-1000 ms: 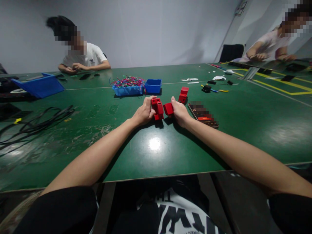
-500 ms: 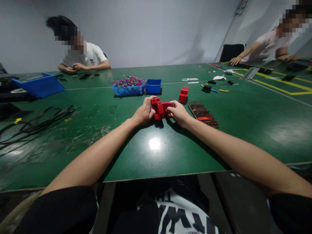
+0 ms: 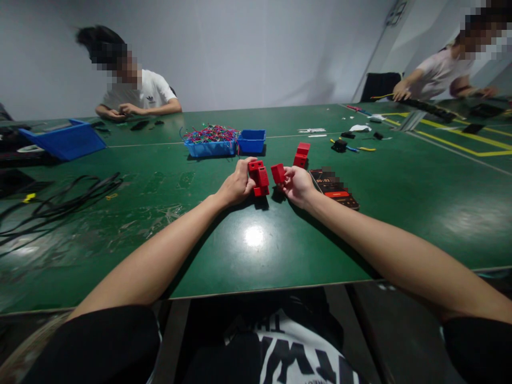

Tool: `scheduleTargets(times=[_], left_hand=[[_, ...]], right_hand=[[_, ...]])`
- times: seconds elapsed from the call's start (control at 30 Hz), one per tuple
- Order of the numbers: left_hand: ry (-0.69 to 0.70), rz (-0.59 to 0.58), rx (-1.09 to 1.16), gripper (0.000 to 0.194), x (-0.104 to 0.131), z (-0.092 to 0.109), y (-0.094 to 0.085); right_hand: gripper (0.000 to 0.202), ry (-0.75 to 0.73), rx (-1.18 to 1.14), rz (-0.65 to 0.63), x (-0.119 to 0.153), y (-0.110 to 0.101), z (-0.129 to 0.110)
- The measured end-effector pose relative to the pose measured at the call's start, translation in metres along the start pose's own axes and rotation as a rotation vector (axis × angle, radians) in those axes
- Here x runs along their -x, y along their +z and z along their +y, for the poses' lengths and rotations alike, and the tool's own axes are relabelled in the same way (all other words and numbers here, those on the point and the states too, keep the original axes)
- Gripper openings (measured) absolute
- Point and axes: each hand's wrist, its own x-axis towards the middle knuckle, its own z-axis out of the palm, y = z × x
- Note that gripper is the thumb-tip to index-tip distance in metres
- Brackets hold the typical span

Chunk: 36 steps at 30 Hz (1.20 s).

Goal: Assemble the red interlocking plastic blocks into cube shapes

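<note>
My left hand (image 3: 237, 184) is closed around a red plastic block with holes and a stepped shape (image 3: 259, 178), held just over the green table. In the fingers of my right hand (image 3: 298, 185) is a smaller red plastic piece (image 3: 277, 174), tilted. A narrow gap separates the two red parts. Behind my right hand stands another red plastic block (image 3: 302, 154) on the table. Beside that hand lies a phone (image 3: 336, 189) with a lit screen, partly blurred out.
Ahead are a blue bin of coloured wires (image 3: 211, 148) and a smaller blue bin (image 3: 252, 142). A tilted blue tray (image 3: 66, 141) and black cables (image 3: 60, 200) occupy the left. A black part with coloured leads (image 3: 340, 145) lies right. Two people sit across the table (image 3: 224, 266).
The smaller red piece has come away from the block in my left hand and moved right, turning in my right hand. The person at right has lifted a dark strip.
</note>
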Motion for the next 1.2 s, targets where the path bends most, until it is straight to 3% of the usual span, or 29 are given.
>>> scheduleTargets(times=[0.23, 0.53, 0.7, 1.2], left_hand=[[0.004, 0.005, 0.005, 0.064, 0.000, -0.001, 0.001], [0.008, -0.003, 0.008, 0.064, 0.000, 0.000, 0.000], [0.020, 0.006, -0.005, 0.064, 0.000, -0.001, 0.001], [0.004, -0.002, -0.010, 0.065, 0.000, 0.000, 0.000]], right_hand=[[0.018, 0.006, 0.003, -0.015, -0.002, -0.001, 0.003], [0.006, -0.028, -0.010, 0.010, 0.001, 0.003, 0.004], [0.023, -0.116, 0.048, -0.052, 0.001, 0.002, 0.005], [0.033, -0.212, 0.205, -0.123, -0.003, -0.004, 0.015]])
